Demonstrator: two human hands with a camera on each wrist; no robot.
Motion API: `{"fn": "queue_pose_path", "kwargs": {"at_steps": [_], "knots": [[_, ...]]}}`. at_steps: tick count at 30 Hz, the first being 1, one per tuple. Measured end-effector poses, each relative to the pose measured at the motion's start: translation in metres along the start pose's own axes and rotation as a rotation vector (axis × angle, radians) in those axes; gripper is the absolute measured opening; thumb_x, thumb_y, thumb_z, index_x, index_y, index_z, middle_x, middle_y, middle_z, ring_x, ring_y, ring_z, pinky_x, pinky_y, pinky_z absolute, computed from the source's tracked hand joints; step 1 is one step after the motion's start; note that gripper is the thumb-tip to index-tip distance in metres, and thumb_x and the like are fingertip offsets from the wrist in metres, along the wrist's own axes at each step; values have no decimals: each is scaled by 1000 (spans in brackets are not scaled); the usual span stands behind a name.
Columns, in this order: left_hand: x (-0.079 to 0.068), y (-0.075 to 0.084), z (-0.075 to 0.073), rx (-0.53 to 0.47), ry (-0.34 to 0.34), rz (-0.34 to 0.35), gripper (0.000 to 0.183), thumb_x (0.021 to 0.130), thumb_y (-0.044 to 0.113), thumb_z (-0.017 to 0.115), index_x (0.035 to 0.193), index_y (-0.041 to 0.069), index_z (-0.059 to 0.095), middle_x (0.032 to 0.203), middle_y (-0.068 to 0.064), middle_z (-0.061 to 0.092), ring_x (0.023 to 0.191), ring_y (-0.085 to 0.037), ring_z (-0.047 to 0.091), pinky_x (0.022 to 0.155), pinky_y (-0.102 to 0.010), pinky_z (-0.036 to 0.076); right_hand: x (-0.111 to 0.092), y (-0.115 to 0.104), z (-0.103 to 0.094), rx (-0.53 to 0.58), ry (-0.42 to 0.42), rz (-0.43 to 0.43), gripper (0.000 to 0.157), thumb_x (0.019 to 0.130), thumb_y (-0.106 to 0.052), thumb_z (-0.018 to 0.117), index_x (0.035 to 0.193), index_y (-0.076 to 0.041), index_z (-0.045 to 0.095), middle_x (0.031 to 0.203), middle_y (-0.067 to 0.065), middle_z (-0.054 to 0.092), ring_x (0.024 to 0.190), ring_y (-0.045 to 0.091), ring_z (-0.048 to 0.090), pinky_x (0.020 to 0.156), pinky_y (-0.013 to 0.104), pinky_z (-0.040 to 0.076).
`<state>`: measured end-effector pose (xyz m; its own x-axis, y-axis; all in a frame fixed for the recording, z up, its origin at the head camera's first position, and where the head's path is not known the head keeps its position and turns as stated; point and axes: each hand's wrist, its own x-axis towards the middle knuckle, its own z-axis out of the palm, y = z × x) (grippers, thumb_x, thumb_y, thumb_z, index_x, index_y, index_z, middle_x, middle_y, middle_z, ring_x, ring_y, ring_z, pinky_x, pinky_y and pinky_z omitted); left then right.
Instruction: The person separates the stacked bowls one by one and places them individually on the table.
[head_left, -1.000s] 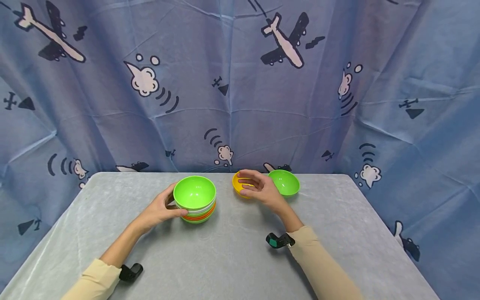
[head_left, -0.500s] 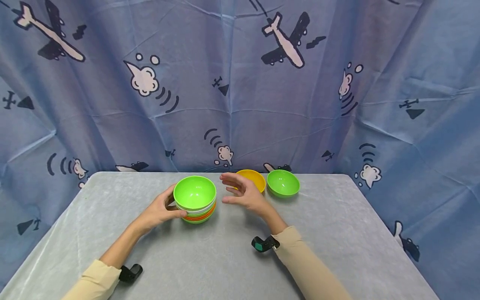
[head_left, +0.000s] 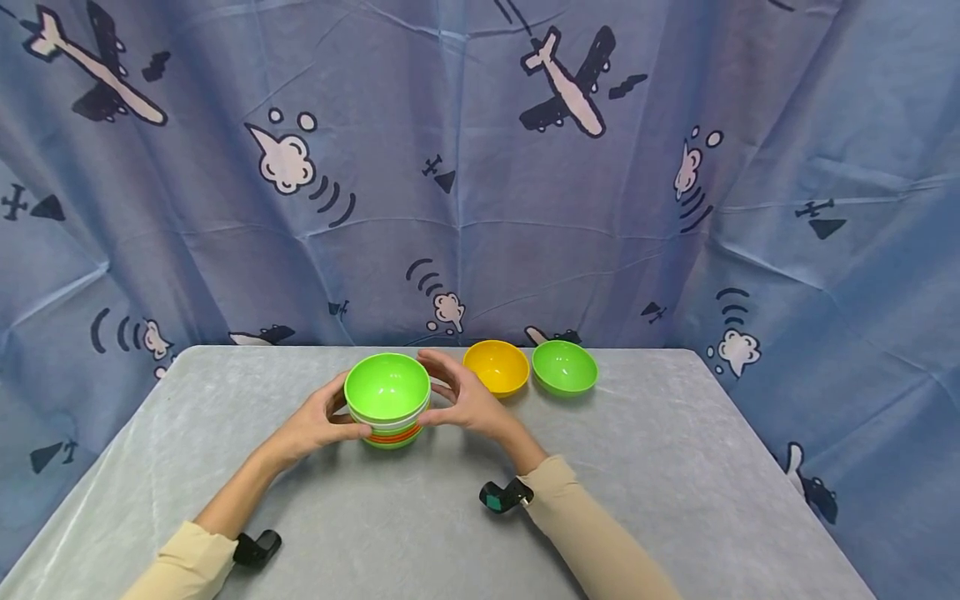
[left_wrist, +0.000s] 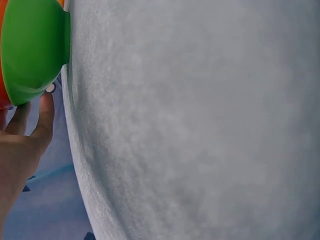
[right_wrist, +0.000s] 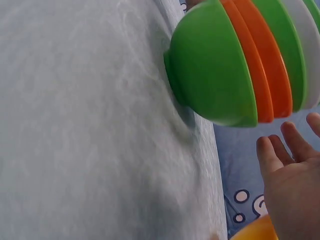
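Note:
A stack of nested bowls (head_left: 388, 390) stands on the table, bright green on top, with white, green and orange rims below and a green bowl (right_wrist: 215, 65) at the bottom. From the left side my left hand (head_left: 311, 427) holds the stack, thumb at the front and fingers round the back; in the left wrist view its fingertips meet the bottom bowl (left_wrist: 35, 50). At the stack's right side is my right hand (head_left: 468, 400), fingers spread and slightly bent. The right wrist view shows these fingers (right_wrist: 295, 140) beside the rims with a small gap.
To the right of the stack, near the table's back edge, sit a yellow bowl (head_left: 497, 367) and a separate green bowl (head_left: 565, 367), side by side. A pale cloth covers the table (head_left: 675, 467). A blue printed curtain (head_left: 375, 167) hangs behind.
My right hand has moved left from over the yellow bowl to the right side of the stack, uncovering the yellow bowl. The left hand and the stack have stayed in place.

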<state>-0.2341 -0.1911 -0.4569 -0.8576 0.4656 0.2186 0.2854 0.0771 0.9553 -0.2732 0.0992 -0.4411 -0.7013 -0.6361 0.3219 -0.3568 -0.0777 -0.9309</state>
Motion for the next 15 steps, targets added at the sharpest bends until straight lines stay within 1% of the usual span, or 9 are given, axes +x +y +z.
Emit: {"fn": "queue_pose_path", "kwargs": {"at_steps": [3, 7, 11, 15], "knots": [[-1, 1, 0, 0, 4, -10, 88, 87, 3, 81, 159, 8, 30, 151, -16, 42, 138, -37, 41, 104, -53, 42, 3, -1, 5, -15, 0, 2, 99, 80, -19, 90, 157, -1, 30, 157, 14, 36, 144, 26, 34, 114, 39, 33], [-2, 2, 0, 0, -7, -12, 87, 88, 4, 80, 159, 8, 30, 151, -18, 42, 138, -39, 40, 105, -56, 40, 7, -1, 11, -44, -1, 3, 94, 81, -8, 88, 157, -3, 33, 156, 11, 38, 143, 25, 36, 114, 40, 31], [-2, 2, 1, -1, -12, -21, 86, 89, 5, 79, 159, 8, 29, 151, -18, 42, 138, -39, 39, 106, -57, 38, 10, 0, 14, -72, 0, 7, 93, 81, 0, 86, 157, -1, 33, 156, 14, 38, 141, 26, 39, 115, 44, 30], [-2, 2, 1, 3, -9, -23, 86, 89, 5, 78, 159, 8, 29, 151, -18, 42, 139, -40, 39, 106, -58, 38, 11, -2, 15, -78, 10, 30, 94, 79, 2, 86, 156, 5, 31, 155, 20, 37, 139, 25, 41, 115, 48, 28]]}}
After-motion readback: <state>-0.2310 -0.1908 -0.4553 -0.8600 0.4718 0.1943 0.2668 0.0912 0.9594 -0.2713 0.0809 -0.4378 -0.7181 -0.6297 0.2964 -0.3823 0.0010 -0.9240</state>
